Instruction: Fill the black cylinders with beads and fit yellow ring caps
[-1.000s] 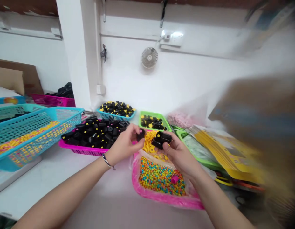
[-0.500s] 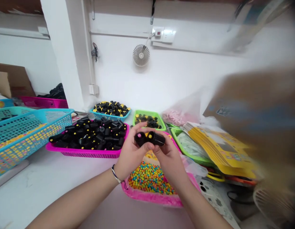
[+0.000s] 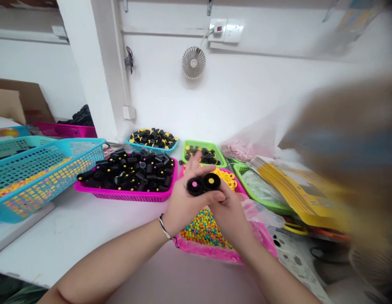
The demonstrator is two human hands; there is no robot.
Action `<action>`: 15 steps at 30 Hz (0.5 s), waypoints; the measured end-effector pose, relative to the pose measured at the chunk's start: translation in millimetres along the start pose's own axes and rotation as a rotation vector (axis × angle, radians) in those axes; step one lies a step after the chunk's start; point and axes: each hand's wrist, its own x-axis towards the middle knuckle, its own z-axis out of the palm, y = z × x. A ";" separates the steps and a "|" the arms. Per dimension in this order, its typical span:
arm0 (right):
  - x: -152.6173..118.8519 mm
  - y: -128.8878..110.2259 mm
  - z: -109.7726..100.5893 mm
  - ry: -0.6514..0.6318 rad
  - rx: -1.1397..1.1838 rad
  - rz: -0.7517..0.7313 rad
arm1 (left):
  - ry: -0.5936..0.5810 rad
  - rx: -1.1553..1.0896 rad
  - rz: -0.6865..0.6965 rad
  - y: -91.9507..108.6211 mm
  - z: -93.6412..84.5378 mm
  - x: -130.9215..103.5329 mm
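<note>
Fingers: left hand (image 3: 185, 204) grasping a pink-centred cylinder (image 3: 194, 186), black; right hand (image 3: 230, 215) grasping a yellow-centred cylinder (image 3: 211, 181), likewise black.
Cylinders' place: side by side, touching, round ends facing the viewer, above the pink tray (image 3: 208, 252) of coloured beads (image 3: 204, 228).
Progress: both show coloured centres, like many black pieces (image 3: 129, 173) in the magenta basket (image 3: 129, 195); centres seemingly fitted, remainder cannot be told.
Print: yellow packs (image 3: 291, 185), markings too blurred to read; no brand legible.
</note>
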 end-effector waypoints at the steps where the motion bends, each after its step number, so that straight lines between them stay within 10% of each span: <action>1: 0.2 0.0 -0.4 -0.001 -0.025 -0.010 | -0.010 0.031 -0.003 1.4 -0.7 1.0; 8: 2.2 7.3 -10.1 -0.112 -0.102 -0.067 | -0.188 0.216 0.006 21.7 -19.7 12.7; 15: 13.0 -2.9 -50.4 0.037 -0.266 -0.089 | -0.326 0.484 -0.033 35.6 -42.1 20.6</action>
